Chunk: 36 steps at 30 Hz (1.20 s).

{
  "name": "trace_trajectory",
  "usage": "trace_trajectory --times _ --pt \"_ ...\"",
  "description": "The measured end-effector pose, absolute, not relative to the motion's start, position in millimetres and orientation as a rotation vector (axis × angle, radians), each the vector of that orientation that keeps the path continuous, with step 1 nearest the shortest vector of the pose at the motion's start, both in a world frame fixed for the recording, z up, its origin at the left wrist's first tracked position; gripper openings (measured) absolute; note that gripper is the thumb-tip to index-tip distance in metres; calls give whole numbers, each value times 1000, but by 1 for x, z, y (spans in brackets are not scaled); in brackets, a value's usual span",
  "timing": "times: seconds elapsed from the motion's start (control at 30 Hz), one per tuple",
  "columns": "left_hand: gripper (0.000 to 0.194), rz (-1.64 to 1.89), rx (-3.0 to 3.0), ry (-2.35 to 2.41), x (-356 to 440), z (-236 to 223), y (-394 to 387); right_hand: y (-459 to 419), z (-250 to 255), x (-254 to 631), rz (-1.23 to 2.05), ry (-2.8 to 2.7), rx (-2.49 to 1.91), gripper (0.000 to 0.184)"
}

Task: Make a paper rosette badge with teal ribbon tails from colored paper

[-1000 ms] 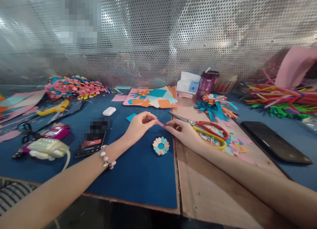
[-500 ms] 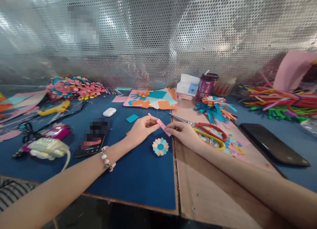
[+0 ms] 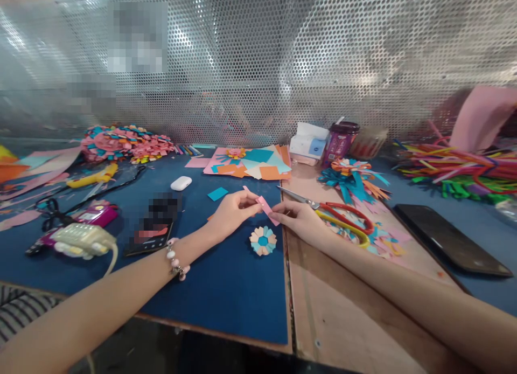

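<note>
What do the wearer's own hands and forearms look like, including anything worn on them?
Both the left hand and the right hand are ungloved, and no sleeves show on the forearms. The left wrist wears a bracelet of white and pale pink beads with silvery pieces; nothing is visible on the right wrist. No cables or markings show on either arm.

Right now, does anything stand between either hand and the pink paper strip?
Nothing visible does: the left hand and right hand both hold the pink paper strip directly. The cream-and-blue paper flower lies nearer the camera.
</note>
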<state>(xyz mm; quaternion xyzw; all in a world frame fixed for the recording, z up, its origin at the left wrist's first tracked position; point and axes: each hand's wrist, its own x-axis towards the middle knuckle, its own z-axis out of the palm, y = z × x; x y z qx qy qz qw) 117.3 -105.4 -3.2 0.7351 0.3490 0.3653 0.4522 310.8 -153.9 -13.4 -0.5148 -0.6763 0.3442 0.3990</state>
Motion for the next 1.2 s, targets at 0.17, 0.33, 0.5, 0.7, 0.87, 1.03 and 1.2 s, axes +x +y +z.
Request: trace_trajectory --times 0.17,0.33,0.5,0.7,0.87,1.03,1.2 --pt "23 899 1791 855 118 -2 -105 -153 -13 310 860 -1717 -1326 26" --pt "22 893 1738 860 118 1 -108 -154 -11 310 844 -1732 -1337 27" --pt "20 889 1717 874 119 5 -111 -155 -11 310 834 -1753 -1351 30" --pt "20 893 1716 875 119 4 -111 -154 -13 311 848 -1771 -1327 32" --pt "20 886 1726 878 119 5 -111 -154 -12 310 847 -1787 -1307 33" --pt "21 881 1734 891 118 6 -111 -154 -13 311 854 -1804 -1315 36" --pt "22 885 1744 893 120 4 -111 -154 -13 311 857 -1801 -1315 36"
